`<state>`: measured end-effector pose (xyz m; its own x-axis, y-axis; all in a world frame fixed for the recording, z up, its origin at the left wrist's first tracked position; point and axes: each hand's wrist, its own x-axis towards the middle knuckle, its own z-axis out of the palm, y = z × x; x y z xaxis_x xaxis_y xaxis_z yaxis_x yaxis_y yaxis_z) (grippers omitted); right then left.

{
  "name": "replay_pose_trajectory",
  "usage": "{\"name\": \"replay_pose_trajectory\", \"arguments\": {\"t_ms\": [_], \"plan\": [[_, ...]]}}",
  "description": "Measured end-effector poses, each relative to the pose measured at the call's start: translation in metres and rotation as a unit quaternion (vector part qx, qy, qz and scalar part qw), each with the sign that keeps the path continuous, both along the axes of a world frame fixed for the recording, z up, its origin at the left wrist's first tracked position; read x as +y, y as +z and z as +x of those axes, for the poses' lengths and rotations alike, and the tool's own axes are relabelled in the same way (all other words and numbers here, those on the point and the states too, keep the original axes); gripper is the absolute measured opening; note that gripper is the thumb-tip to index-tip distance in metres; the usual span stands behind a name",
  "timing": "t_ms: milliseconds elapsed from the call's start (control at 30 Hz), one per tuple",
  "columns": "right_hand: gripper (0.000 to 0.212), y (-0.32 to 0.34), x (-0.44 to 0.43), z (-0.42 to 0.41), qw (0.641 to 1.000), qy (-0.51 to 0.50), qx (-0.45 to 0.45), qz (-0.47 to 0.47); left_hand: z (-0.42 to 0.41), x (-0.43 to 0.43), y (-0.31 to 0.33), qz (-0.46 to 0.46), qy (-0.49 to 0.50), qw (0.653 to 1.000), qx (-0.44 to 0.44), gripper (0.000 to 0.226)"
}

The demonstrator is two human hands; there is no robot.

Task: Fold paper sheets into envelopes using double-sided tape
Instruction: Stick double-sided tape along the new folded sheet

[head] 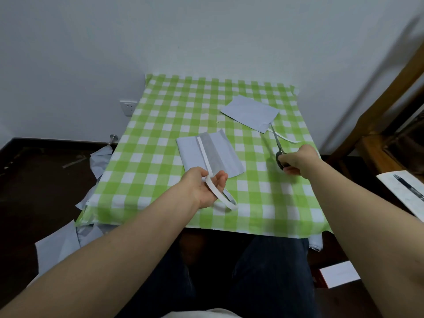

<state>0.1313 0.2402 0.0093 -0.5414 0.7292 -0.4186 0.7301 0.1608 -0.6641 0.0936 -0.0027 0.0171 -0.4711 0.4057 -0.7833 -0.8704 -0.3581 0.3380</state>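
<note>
Home room, checked tablecloth (174, 106), wall socket (128, 107), wooden furniture (378, 143)

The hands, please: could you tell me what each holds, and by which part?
Left hand holds the double-sided tape roll by its rim; right hand grips the scissors by their handles.

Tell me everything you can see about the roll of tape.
The tape roll is a thin white hollow ring, tilted on edge low over the green checked tablecloth. The left hand holds it. A white strip joined to it runs up the middle of the folded grey paper.
</note>
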Motion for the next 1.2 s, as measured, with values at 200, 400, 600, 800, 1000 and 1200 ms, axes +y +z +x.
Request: {"name": "replay_pose_trajectory", "arguments": {"t_ms": [200,400,600,800,1000,1200], "plan": [[0.005,0.027,-0.022,-0.006,0.979,0.199,0.014,-0.054,-0.003,-0.002,-0.012,0.0,-0.005,1.0,-0.008,0.03],[0.042,0.035,-0.039,-0.02,0.943,0.328,-0.057,-0.013,-0.006,-0.006,-0.02,-0.005,-0.026,1.0,0.007,0.025],[0.043,0.049,-0.047,-0.026,0.863,0.444,-0.217,-0.104,-0.009,-0.009,-0.03,-0.011,-0.038,0.999,0.006,0.023],[0.034,0.058,-0.051,-0.038,0.789,0.479,-0.362,-0.128,-0.009,-0.011,-0.033,-0.004,-0.04,0.999,0.003,0.022],[0.038,0.061,-0.048,-0.044,0.763,0.488,-0.409,-0.115,-0.009,-0.012,-0.037,-0.006,-0.039,0.999,0.0,0.02],[0.044,0.06,-0.051,-0.049,0.748,0.503,-0.417,-0.115,-0.01,-0.012,-0.038,-0.008,-0.046,0.999,-0.003,0.019]]}}
